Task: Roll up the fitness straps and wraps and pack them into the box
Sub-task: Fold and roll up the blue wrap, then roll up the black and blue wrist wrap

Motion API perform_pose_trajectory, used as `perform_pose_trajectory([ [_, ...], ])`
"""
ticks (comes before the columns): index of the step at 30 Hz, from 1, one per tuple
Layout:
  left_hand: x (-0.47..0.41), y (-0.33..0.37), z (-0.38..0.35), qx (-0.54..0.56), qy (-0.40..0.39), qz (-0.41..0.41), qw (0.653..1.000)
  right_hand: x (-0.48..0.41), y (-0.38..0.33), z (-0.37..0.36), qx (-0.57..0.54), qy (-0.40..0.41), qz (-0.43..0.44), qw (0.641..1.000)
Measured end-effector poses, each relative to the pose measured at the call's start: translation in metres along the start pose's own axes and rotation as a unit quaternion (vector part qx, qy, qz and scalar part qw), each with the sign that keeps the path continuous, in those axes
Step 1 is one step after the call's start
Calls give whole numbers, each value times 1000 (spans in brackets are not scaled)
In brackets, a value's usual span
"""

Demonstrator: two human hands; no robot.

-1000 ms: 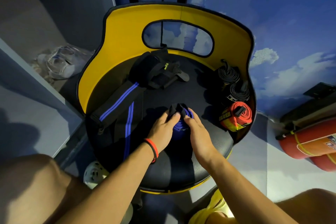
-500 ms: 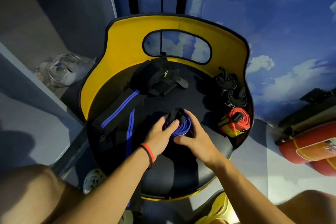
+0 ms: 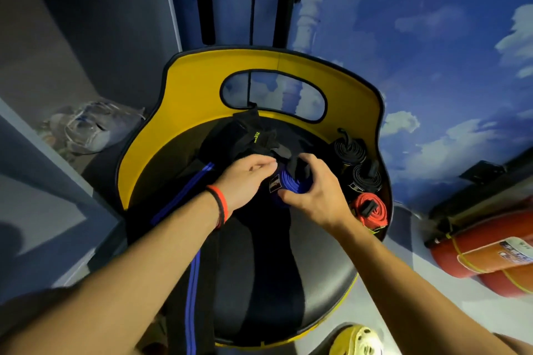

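— Well, how are the hands placed?
— Both arms reach forward over the chair seat (image 3: pixel 323 282). The right hand (image 3: pixel 317 196) curls round the blue wrap roll (image 3: pixel 291 186), thumb underneath. The left hand (image 3: pixel 245 179) seems to pinch its labelled end, though its fingertips are partly hidden.
— Room around it?
— The yellow backrest (image 3: pixel 190 89) curves close behind. Two black rolls (image 3: pixel 350 150) and a red roll (image 3: pixel 372 210) line the seat's right edge; open seat lies nearer the person.
— And the wrap?
— Tightly wound, blue with black, held over mid-seat. A striped strap (image 3: pixel 196 277) hangs off the front left.
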State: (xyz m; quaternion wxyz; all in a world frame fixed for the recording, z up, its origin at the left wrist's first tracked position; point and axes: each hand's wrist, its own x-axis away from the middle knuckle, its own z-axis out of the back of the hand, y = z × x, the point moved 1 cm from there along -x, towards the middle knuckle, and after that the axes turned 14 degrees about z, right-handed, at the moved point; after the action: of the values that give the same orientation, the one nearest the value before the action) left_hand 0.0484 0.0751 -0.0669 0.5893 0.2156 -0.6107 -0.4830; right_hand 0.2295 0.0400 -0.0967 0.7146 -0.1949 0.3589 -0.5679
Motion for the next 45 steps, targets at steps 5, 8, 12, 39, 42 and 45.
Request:
perform_pose_trajectory([
  [5, -18, 8, 16, -4, -1, 10, 1000, -53, 21, 24, 74, -8, 14, 997],
  [8, -34, 5, 15, -17, -12, 20, 1000, -91, 32, 40, 124, -26, -7, 992],
  [12, -53, -1, 21, -27, -25, 44, 998, -134, 52, 54, 189, -79, 5, 979],
  [39, -61, 5, 41, -39, 105, 0, 994, -117, 39, 12, 275, -102, 103, 951],
  [42, -65, 5, 68, -37, 255, -15, 966, -107, 11, -31, 77, -129, -21, 988],
  [45, -70, -8, 94, -72, 289, 61, 953, -105, 3, -73, -29, -109, -153, 982],
])
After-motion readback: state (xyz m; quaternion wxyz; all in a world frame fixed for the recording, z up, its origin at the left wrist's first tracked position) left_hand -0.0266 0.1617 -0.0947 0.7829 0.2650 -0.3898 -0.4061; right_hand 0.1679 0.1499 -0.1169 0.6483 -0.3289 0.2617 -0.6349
